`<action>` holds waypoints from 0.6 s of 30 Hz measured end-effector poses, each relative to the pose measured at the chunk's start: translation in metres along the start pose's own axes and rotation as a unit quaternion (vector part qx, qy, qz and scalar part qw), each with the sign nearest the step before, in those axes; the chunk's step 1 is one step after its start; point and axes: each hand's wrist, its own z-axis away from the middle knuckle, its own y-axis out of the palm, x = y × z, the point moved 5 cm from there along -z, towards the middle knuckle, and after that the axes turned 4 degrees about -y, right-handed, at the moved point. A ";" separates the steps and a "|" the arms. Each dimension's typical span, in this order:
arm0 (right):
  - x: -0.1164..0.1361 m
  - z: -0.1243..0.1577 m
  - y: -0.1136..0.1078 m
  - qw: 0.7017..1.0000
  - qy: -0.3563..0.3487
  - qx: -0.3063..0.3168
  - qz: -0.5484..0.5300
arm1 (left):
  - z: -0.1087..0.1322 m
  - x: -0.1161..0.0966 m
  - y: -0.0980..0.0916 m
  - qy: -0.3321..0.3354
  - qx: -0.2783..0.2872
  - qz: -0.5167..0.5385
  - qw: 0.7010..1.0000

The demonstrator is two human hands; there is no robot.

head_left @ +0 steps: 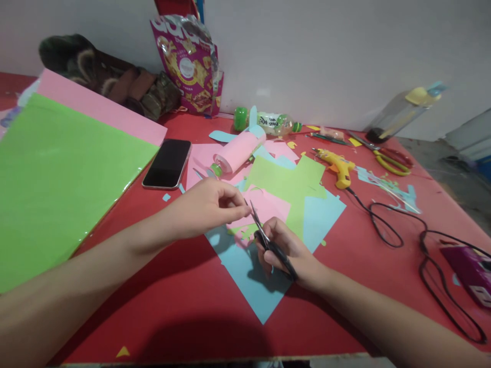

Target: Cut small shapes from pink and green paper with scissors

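My right hand point(286, 250) is wrapped round the black handles of a pair of scissors point(264, 237), whose slim metal blades point up and away, slightly parted. At the blade tips, my left hand point(215, 202) closes thumb and forefinger in a pinch. Whatever sits in that pinch is too small to name. Below both hands lie overlapping sheets of blue paper point(261, 291), green paper point(286, 176) and pink paper point(272, 202), with small cut scraps among them. Just beyond my left hand lies a bottle wrapped in pink paper point(241, 151), on its side.
Left are a black phone point(168, 163) and large green sheets point(69, 179). A snack bag point(187, 66) and a green-capped bottle point(268, 122) are at the back. On the right are a yellow glue gun point(335, 166) with its cord, red-and-yellow scissors point(391, 159) and a clear bottle point(399, 115).
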 end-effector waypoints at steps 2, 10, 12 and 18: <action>0.000 0.000 -0.001 1.000 -0.001 -0.002 0.000 | 0.000 0.001 0.000 -0.005 -0.003 0.015 1.000; -0.001 0.001 -0.001 1.000 -0.002 -0.014 -0.010 | 0.000 0.001 0.001 -0.008 -0.004 0.041 0.999; -0.001 0.001 -0.001 1.000 0.003 -0.017 -0.010 | 0.000 0.001 0.001 -0.009 -0.005 0.044 0.999; 0.000 0.002 -0.001 0.999 0.009 -0.028 -0.011 | 0.000 0.001 0.000 -0.008 -0.006 0.038 0.999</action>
